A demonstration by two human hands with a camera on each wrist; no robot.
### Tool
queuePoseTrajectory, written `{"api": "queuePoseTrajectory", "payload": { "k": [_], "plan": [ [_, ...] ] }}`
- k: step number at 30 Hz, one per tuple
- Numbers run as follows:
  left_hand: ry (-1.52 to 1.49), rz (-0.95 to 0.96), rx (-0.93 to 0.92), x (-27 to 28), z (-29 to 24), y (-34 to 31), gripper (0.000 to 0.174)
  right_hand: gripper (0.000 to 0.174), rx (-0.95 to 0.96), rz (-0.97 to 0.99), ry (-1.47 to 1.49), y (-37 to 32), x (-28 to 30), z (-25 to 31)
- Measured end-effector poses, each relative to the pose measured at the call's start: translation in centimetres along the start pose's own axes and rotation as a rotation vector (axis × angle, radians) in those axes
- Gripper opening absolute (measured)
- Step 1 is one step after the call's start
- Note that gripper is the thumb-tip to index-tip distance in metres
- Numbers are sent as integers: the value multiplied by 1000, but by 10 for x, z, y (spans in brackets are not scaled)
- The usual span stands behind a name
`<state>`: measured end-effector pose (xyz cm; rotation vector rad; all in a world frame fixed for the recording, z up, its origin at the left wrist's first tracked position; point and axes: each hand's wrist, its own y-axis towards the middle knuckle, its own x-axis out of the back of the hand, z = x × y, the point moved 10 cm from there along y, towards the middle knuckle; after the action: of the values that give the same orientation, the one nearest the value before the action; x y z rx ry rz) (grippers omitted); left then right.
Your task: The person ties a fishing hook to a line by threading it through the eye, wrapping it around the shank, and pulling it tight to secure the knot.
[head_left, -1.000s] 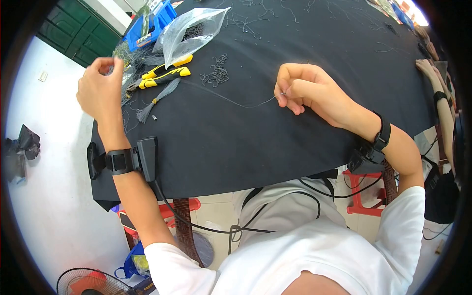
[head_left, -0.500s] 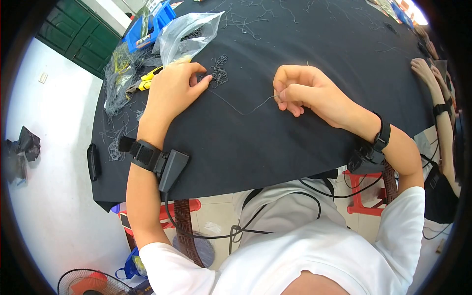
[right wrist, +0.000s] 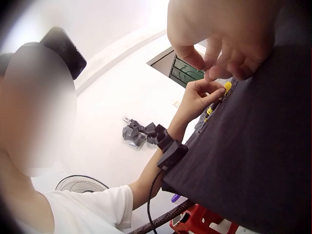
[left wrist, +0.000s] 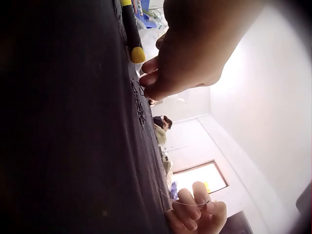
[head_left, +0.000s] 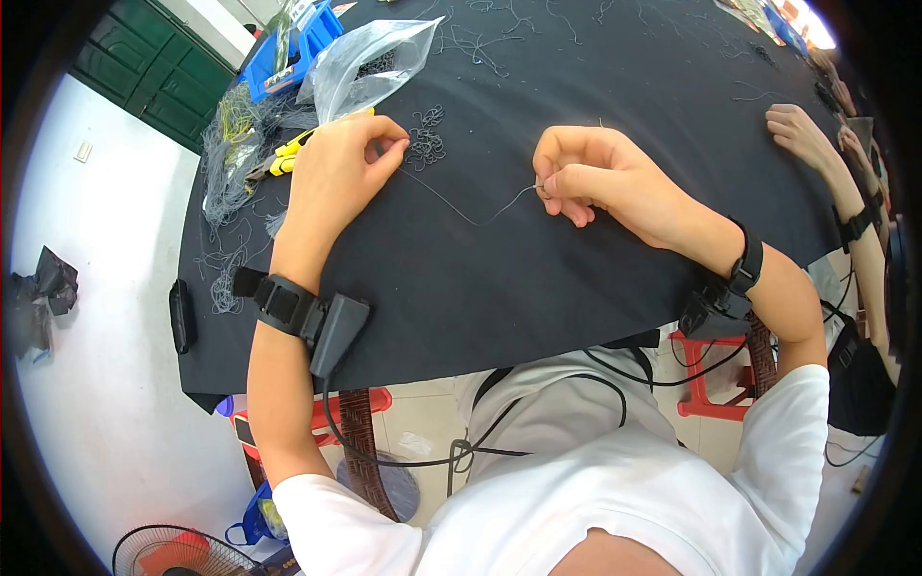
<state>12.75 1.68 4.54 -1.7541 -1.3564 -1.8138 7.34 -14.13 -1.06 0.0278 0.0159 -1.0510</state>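
In the head view the left hand is at the left edge of a pile of small dark hooks, thumb and forefinger together. A thin dark curved hook shows at its fingertips in the left wrist view. To the right, the right hand pinches the end of a thin grey line above the cloth; a tiny dark piece shows at its fingertips. The line sags leftward toward the left hand. Yellow-black pliers lie partly hidden behind the left hand.
Behind the left hand are a clear plastic bag and a blue bin. Tangled grey line lies at the left of the black cloth. Another person's hand rests at the right edge.
The left hand has come right and down from the far left to the hook pile, and its thumb and forefinger have closed together. The right hand has hardly moved. The other person's hand has moved inward.
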Motion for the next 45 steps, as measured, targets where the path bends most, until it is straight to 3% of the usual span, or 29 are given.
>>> {"api": "queuePoseTrajectory", "payload": {
  "k": [4, 7, 10, 13, 20, 23, 29, 45],
  "plan": [
    [-70, -77, -27, 2, -2, -1, 12, 9, -5, -1, -16, 0, 0, 1],
    [-218, -96, 55, 7, -2, 1, 13, 7, -5, -14, -9, -1, 0, 2],
    [-786, -32, 165, -14, 5, 1, 15, 6, 16, -33, -22, -2, 1, 5],
    [-1017, 8, 273, -20, -11, -3, 18, 7, 34, -67, -39, -2, 5, 7],
    [-1143, 147, 378, -38, -34, -13, 18, 14, 34, -127, -70, -1, 15, 5],
    [-1148, 93, 365, -31, -45, -13, 17, 10, 40, -177, -65, -2, 17, 7],
    [-1328, 200, 537, -50, -58, -27, 16, 12, 49, -172, -35, -3, 16, 7],
    [-1416, 176, 468, -57, -57, -26, 18, 17, 47, -91, -21, -2, 8, 8]
  ]
}}
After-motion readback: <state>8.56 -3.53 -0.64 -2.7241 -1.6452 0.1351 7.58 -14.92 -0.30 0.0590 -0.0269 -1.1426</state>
